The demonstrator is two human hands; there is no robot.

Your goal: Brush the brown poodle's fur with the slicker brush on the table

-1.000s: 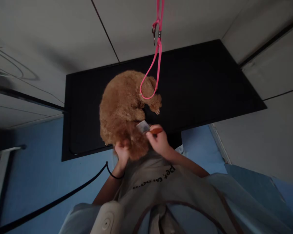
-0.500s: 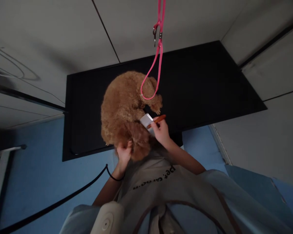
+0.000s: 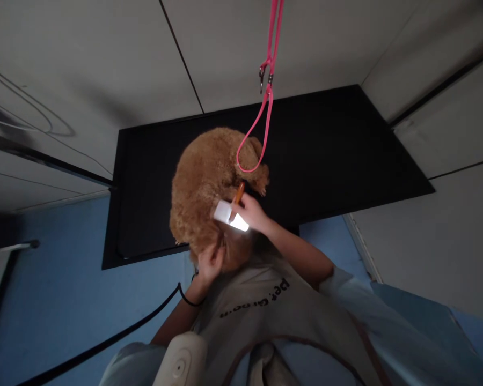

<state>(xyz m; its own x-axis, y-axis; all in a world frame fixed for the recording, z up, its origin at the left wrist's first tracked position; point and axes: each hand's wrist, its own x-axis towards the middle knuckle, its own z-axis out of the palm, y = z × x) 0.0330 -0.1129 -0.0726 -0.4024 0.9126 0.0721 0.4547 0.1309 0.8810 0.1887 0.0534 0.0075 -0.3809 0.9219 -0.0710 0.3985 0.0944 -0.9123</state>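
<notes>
A curly brown dog (image 3: 203, 166) lies curled on the black table (image 3: 326, 150), its fluffy near end against my apron. My left hand (image 3: 210, 262) is at that near end, fingers curled into the fur. My right hand (image 3: 254, 213) grips a slicker brush (image 3: 223, 211) by its orange-brown handle, which points up and away. The brush's flat pale head is over the fur just above my left hand, and its back shines brightly. Whether the pins touch the coat cannot be seen. A paw with claws shows at the dog's right side.
A pink grooming loop (image 3: 263, 128) with a metal clip hangs in front of the dog's far right part, seemingly not around it. A black cord (image 3: 116, 335) runs past my left wrist. A white device (image 3: 183, 359) is close to my chest, above the grey apron (image 3: 261, 321).
My right hand has moved left with the brush, and its handle has turned from pointing right to pointing up. My left hand has shifted slightly right on the fur. The view has shifted a little.
</notes>
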